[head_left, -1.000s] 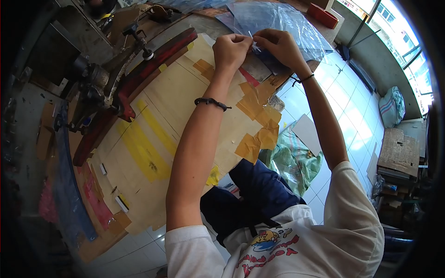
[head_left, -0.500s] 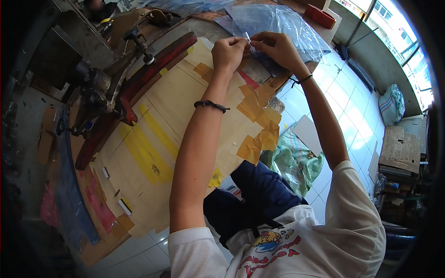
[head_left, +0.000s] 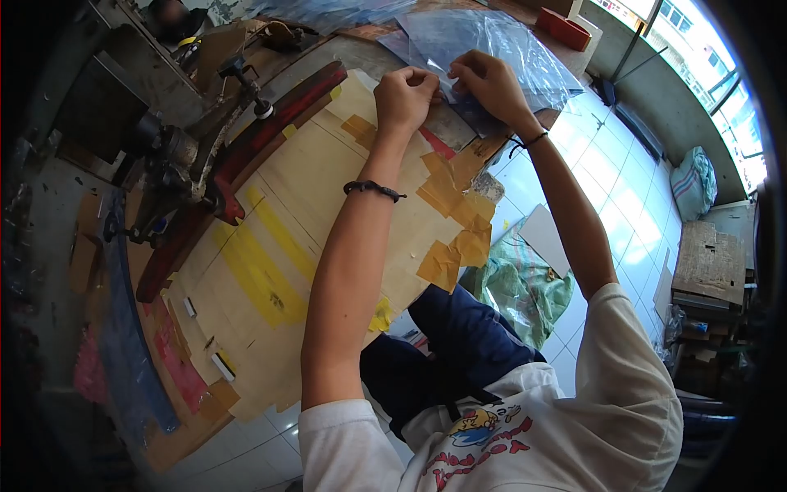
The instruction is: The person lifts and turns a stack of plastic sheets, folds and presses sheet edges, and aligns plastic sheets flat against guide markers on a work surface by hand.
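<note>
My left hand (head_left: 405, 98) is raised over the far end of the work table, its fingers curled together; what it pinches, if anything, is too small to make out. Just to its right, my right hand (head_left: 485, 80) has thumb and fingertips pressed together near the clear plastic sheets (head_left: 516, 57); anything in that pinch is also too small to tell. A narrow gap separates the two hands. Below them lies a tan board (head_left: 328, 164) with brown tape (head_left: 447, 189) and yellow tape strips (head_left: 258, 275).
A red-edged curved bar (head_left: 270, 123) with a metal clamp (head_left: 254, 90) runs along the board's left. A red tray (head_left: 563, 29) stands at the back right. A green sack (head_left: 525, 287) lies on the tiled floor. Part of another person (head_left: 176, 20) shows at top left.
The hands, close together earlier around a small whitish piece, are now slightly apart. My right hand has moved a little up and away from the left. The whitish piece is no longer distinct.
</note>
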Motion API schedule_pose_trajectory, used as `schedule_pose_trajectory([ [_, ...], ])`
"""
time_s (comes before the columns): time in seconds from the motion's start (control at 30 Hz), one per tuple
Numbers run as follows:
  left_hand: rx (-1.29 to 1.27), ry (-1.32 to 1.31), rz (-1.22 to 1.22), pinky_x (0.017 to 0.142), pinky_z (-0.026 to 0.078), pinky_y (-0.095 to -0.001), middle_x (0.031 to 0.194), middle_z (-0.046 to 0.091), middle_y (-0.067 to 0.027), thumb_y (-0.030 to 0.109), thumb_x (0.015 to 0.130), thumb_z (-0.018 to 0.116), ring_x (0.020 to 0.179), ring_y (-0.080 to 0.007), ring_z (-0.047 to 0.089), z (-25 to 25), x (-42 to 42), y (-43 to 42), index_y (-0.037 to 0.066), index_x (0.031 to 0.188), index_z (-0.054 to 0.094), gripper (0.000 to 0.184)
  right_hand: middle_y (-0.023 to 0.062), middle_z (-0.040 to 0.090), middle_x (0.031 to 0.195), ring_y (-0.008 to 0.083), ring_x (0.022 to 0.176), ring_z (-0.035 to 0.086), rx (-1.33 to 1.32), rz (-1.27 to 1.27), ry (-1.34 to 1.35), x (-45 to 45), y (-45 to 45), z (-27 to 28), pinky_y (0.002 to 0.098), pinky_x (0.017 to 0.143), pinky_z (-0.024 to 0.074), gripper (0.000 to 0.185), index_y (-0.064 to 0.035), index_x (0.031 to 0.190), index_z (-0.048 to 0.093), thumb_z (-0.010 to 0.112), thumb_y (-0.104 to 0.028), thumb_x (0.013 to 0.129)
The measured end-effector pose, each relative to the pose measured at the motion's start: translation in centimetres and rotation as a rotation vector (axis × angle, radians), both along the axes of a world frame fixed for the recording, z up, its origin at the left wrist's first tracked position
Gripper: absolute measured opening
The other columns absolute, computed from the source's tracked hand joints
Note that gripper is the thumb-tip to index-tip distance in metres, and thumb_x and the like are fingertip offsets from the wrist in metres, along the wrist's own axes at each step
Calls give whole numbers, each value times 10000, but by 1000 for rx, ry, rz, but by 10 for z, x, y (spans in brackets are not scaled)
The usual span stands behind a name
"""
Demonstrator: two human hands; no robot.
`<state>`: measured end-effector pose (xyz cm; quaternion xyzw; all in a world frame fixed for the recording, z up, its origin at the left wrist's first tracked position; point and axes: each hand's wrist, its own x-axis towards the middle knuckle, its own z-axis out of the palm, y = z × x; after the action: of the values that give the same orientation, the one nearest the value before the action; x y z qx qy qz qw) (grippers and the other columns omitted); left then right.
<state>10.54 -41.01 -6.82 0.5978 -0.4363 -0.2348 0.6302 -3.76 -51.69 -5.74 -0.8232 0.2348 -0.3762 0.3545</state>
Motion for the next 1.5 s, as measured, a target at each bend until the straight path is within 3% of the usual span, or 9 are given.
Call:
schedule_pose_trajectory([
  [0.2,58,6,91,593,564,-273,698,689,-106,151,868,637,599,-176,695,11,-11,9,-40,817,603,201,189,689,1092,255,878,710,321,-39,-372,-16,-25,18,331,703,606,198,29,1152,465,446,-115,1018],
  [0.33,88,-429,246,868,523,-360,1159,614,-267,229,799,685,1104,-285,643,8,-12,8,-74,905,559,346,221,646,1191,310,968,693,268,-132,-417,-57,-74,50,412,776,614,297,28,1223,415,404,-206,1040],
  [0.37,2,-422,192,1047,405,-432,1419,402,-310,323,767,726,1346,-371,429,-4,-7,1,-58,1140,540,564,220,642,1199,317,982,689,264,25,-451,-75,-109,46,422,796,611,328,30,1256,404,416,-214,1038],
  [0.5,81,-933,105,1139,279,-503,1526,341,-241,509,829,682,1393,-404,346,-11,-18,5,248,1473,433,739,253,550,1329,367,1145,619,309,-121,-338,-112,-133,84,455,871,594,356,25,1312,392,420,-197,1035],
  [0.83,101,-1171,6,1085,360,-466,1437,486,-149,529,964,498,1248,-368,487,-13,-16,6,277,1397,553,504,250,379,1490,472,1315,443,385,-241,-890,-338,-305,66,665,986,464,384,-68,1317,400,288,-310,1041],
  [1.17,135,-1095,13,1088,357,-463,1435,487,-143,500,960,531,1274,-351,475,-11,-22,6,311,1349,599,438,184,536,1382,337,1234,565,-371,-433,-793,-438,-295,196,449,965,539,321,38,1306,431,437,-71,1005],
  [1.37,314,-957,121,1076,367,-459,1380,518,-182,474,965,540,1232,-356,507,4,-58,5,233,1308,640,431,223,455,1459,330,1312,501,-739,-110,-567,-361,-200,271,275,940,500,413,-19,1403,428,445,-127,1004],
  [1.47,389,-1005,222,1085,339,-484,1354,512,-232,477,970,529,1254,-376,479,14,-83,15,188,1343,606,478,141,531,1393,320,1222,552,-1342,-430,-105,-265,-119,267,298,936,480,389,-24,1337,512,515,-77,952],
  [1.5,368,-1071,298,1087,327,-494,1345,509,-249,478,971,526,1261,-383,468,12,-94,20,171,1355,592,496,143,551,1344,314,1190,560,-1211,-287,-78,-226,-81,256,326,953,468,416,-39,1329,517,532,-30,914],
])
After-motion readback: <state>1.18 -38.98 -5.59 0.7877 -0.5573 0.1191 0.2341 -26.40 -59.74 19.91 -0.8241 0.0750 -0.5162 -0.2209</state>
